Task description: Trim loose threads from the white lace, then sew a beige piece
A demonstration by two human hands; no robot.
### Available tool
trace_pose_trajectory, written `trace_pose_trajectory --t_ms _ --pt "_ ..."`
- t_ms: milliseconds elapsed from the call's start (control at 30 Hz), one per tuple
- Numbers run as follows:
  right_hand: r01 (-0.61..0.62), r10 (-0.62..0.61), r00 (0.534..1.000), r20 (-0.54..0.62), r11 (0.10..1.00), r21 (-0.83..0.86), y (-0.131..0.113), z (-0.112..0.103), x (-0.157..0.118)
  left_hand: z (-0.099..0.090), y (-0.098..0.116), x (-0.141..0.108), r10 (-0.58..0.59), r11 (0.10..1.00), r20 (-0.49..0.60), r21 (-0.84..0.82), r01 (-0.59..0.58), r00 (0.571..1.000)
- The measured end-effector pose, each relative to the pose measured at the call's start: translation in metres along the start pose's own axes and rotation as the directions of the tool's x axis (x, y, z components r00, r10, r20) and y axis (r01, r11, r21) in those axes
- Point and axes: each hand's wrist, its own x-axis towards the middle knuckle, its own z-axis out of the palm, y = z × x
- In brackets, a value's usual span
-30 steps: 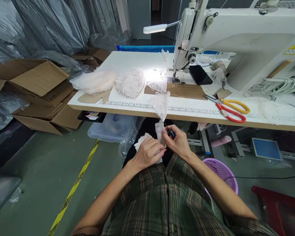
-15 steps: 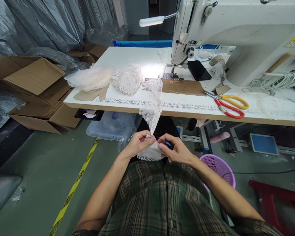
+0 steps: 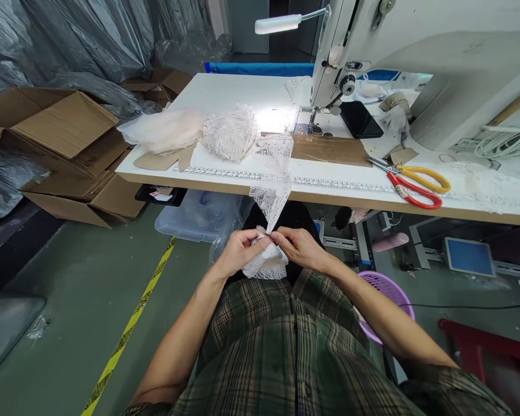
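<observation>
White lace (image 3: 271,193) hangs from the front edge of the sewing table down to my lap, where more of it lies bunched. My left hand (image 3: 244,250) pinches the lace between thumb and fingers. Close beside it, my right hand (image 3: 298,245) is closed on the same lace, its fingertips nearly touching the left ones. A gathered lace piece (image 3: 230,133) and pale sheer fabric (image 3: 164,130) rest on the table above my hands.
The sewing machine (image 3: 335,75) stands at the back right, with a black phone (image 3: 361,119) beside it. Scissors (image 3: 409,180) lie near the table edge (image 3: 372,205). A purple basket (image 3: 385,292) is on the floor at right, cardboard boxes (image 3: 69,127) at left.
My right hand has moved left, closer to my left hand, and its fingers have closed in on the lace. The blue item seen in it before no longer shows. The view has shifted slightly.
</observation>
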Motion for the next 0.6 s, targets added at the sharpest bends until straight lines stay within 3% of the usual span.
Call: trace_pose_trajectory --t_ms 133,300,400,467,533,600 --pt "-0.046 0.051 0.998 -0.040 0.992 0.119 0.003 0.007 -0.001 0.001 -0.002 0.001 0.002 1.000 -0.013 -0.027 -0.002 1.000" --pt "-0.102 0.097 0.995 0.030 0.961 0.257 0.013 0.018 -0.012 -0.004 -0.008 0.010 0.025 1.000 -0.034 -0.006 -0.025 0.999" --pt "-0.157 0.154 0.988 0.032 0.966 0.206 0.022 0.024 -0.019 -0.010 -0.021 0.020 0.115 0.958 -0.066 0.271 -0.093 0.991" --pt "-0.217 0.221 0.975 -0.021 0.970 0.108 0.028 0.026 -0.023 -0.014 -0.035 0.025 0.172 0.852 -0.107 0.516 -0.093 0.979" --pt "-0.272 0.272 0.957 -0.099 0.962 0.013 0.035 0.026 -0.028 -0.016 -0.051 0.027 0.171 0.733 -0.172 0.680 -0.008 0.970" --pt "-0.297 0.290 0.946 -0.146 0.955 -0.024 0.042 0.026 -0.032 -0.017 -0.065 0.026 0.131 0.663 -0.214 0.745 0.075 0.968"
